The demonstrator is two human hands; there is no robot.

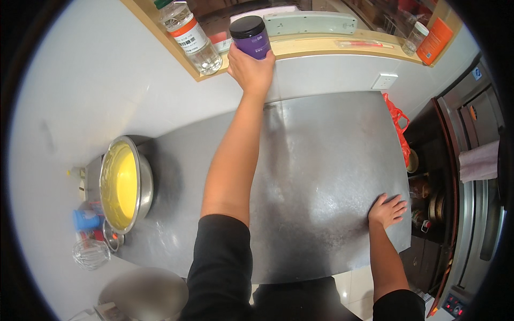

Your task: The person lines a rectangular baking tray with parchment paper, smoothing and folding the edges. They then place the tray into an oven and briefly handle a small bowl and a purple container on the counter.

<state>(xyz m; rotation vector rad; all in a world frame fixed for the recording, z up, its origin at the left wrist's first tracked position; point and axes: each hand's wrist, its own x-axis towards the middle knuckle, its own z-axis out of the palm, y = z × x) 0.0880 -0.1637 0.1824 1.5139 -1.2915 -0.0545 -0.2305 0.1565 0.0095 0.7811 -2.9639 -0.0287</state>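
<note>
My left hand (pixel 251 72) reaches up to the wooden window ledge, its fingers and thumb wrapped around a purple jar with a black lid (pixel 252 42). Whether the jar's base touches the ledge is hidden by the hand. Just left of the jar, a clear plastic bottle with a green cap (pixel 192 44) leans in the picture. My right hand (pixel 387 210) lies palm down on the steel tabletop (pixel 317 160) close to its right edge, fingers spread and holding nothing. At the table's left end stands a large steel bowl (pixel 145 188) with smooth yellow batter (pixel 125 186) inside.
A balloon whisk (pixel 91 253), a small metal bowl (pixel 114 236) and a blue container (pixel 86 219) are beyond the large bowl. An orange canister (pixel 435 41) and a white-capped jar (pixel 415 39) occupy the ledge (pixel 313 46). A red plastic bag (pixel 397 124) hangs at the table's right edge.
</note>
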